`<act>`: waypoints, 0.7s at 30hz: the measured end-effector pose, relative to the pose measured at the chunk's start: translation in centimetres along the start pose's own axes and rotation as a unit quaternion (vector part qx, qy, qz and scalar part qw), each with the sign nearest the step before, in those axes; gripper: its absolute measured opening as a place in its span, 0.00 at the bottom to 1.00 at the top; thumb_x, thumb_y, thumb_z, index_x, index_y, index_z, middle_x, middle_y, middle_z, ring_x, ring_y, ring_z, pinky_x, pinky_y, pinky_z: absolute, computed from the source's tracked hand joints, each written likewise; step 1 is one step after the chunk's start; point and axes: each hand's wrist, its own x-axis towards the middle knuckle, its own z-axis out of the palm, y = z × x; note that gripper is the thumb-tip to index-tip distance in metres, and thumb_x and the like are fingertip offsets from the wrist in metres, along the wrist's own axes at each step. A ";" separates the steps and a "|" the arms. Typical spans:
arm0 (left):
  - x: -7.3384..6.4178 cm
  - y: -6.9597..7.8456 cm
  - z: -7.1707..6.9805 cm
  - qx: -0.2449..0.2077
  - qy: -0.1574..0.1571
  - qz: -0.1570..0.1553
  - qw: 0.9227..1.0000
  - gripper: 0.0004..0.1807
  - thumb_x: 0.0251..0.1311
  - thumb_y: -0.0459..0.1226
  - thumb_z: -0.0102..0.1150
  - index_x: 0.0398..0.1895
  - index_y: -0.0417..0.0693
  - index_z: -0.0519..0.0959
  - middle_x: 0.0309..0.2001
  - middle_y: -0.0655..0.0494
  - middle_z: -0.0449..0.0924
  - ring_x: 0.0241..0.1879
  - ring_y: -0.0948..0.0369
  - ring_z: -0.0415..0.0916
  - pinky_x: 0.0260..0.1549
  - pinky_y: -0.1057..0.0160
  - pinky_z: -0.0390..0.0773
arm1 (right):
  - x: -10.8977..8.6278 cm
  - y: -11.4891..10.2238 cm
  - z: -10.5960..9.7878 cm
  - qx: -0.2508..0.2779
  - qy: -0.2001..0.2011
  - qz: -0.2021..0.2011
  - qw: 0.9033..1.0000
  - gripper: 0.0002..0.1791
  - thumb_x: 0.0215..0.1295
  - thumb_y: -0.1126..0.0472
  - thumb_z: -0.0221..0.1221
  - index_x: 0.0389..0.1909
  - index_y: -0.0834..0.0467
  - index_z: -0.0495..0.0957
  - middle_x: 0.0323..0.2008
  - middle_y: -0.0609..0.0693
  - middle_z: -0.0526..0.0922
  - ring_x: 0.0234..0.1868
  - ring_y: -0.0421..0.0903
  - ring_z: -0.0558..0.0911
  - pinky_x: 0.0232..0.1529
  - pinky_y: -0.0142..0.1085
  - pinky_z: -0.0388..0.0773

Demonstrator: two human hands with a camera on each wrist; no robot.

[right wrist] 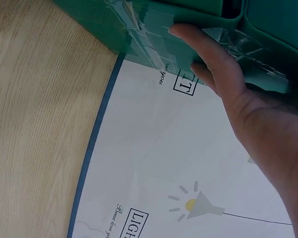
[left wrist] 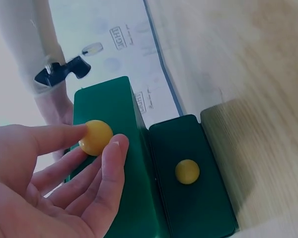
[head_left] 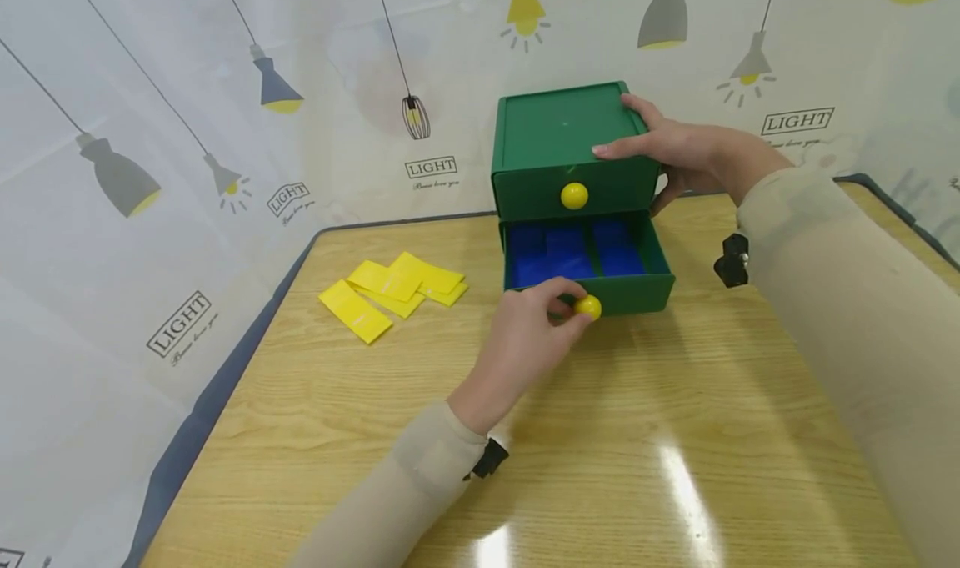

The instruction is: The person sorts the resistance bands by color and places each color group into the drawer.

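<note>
A green two-drawer box (head_left: 558,138) stands at the far middle of the wooden table (head_left: 600,434). Its lower drawer (head_left: 637,293) is pulled out, with blue cards (head_left: 573,251) inside. My left hand (head_left: 577,311) pinches the lower drawer's yellow knob (head_left: 589,306) between thumb and fingers; the left wrist view shows this knob (left wrist: 96,137) at my fingertips (left wrist: 114,148). The upper drawer (head_left: 540,194) is closed, and its yellow knob (head_left: 573,195) is free. My right hand (head_left: 660,147) holds the box's top right corner, fingers over the top and thumb on the side.
Several yellow cards (head_left: 393,293) lie loose on the table left of the box. A white curtain (head_left: 187,134) printed with lamps hangs close behind and to the left. The table's left edge (head_left: 225,384) has a dark blue border.
</note>
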 end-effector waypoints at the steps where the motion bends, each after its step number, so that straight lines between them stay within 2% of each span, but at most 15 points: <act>1: 0.2 -0.1 0.0 -0.004 0.002 -0.001 1.000 0.11 0.70 0.42 0.70 0.52 0.51 0.86 0.46 0.54 0.92 0.39 0.64 0.88 0.34 0.74 0.83 | -0.2 -0.1 0.1 -0.002 0.001 -0.001 1.000 0.63 0.69 0.32 0.64 0.73 0.11 0.14 0.86 0.50 0.18 0.87 0.67 0.43 0.63 0.72 0.77; 5: 1.2 -0.5 0.2 -0.014 0.015 -0.001 1.000 0.10 0.71 0.42 0.69 0.52 0.52 0.86 0.45 0.53 0.92 0.38 0.64 0.87 0.32 0.73 0.82 | -0.4 -0.1 0.3 -0.006 0.003 -0.007 1.000 0.64 0.69 0.32 0.64 0.74 0.13 0.14 0.86 0.51 0.17 0.87 0.68 0.42 0.64 0.73 0.76; 10: 2.9 -1.2 0.6 -0.026 0.033 -0.021 0.999 0.12 0.72 0.42 0.68 0.55 0.52 0.86 0.46 0.53 0.92 0.38 0.63 0.86 0.32 0.71 0.82 | -0.5 -0.1 0.3 -0.002 0.001 -0.007 1.000 0.64 0.69 0.32 0.65 0.74 0.12 0.14 0.86 0.51 0.17 0.87 0.68 0.40 0.63 0.73 0.76; 17: 5.2 -2.1 0.9 -0.044 0.053 -0.050 0.996 0.14 0.73 0.43 0.67 0.59 0.53 0.85 0.46 0.53 0.92 0.31 0.64 0.83 0.30 0.69 0.81 | -0.3 -0.1 0.3 0.004 -0.001 -0.006 1.000 0.63 0.70 0.33 0.64 0.74 0.13 0.15 0.86 0.50 0.17 0.87 0.67 0.41 0.63 0.72 0.76; 21: 6.3 -2.3 1.1 -0.047 0.064 -0.056 0.995 0.15 0.74 0.43 0.66 0.60 0.53 0.85 0.47 0.52 0.91 0.26 0.64 0.82 0.25 0.69 0.79 | -0.2 0.1 0.1 0.003 -0.007 -0.014 1.000 0.64 0.69 0.33 0.65 0.74 0.13 0.14 0.85 0.49 0.14 0.87 0.67 0.36 0.62 0.73 0.76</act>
